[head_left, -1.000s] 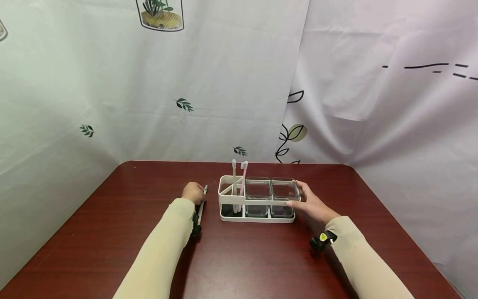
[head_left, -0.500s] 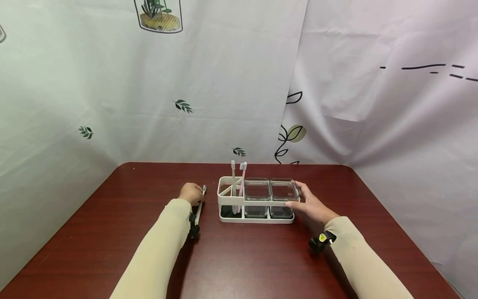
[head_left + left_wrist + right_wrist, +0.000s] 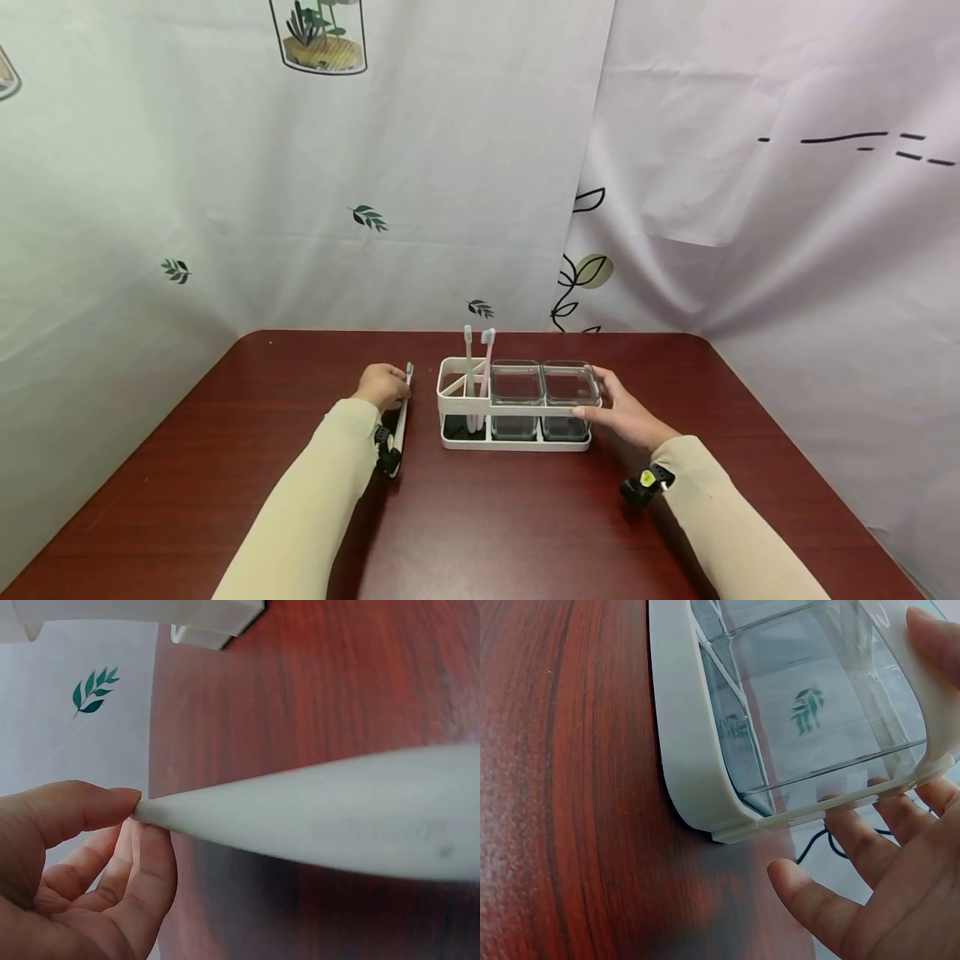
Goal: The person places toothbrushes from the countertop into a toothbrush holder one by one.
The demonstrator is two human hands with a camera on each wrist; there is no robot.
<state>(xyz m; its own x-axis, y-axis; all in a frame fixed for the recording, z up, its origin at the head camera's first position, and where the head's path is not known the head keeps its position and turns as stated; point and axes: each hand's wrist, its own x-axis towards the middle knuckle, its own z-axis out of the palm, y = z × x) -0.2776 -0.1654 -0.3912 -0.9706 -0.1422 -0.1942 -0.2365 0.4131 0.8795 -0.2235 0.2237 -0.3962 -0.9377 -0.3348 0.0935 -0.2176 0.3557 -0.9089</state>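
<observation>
My left hand pinches a white toothbrush between thumb and fingertips, to the left of the rack. In the left wrist view the handle spreads wide and pale toward the camera, and my other fingers are loosely bent below it. My right hand holds the right end of a white toothbrush rack. Its thumb lies on the upper rail, with fingertips at the end of the rack. A greyish toothbrush and a pink toothbrush stand in the rack's left section.
Two clear square cups, one on the left and one on the right, sit side by side in the rack. The dark red table ends at a hanging white cloth with leaf prints.
My left hand has shifted slightly left, and the toothbrush in it has slid a little farther from me. The right hand and the rack have stayed in place.
</observation>
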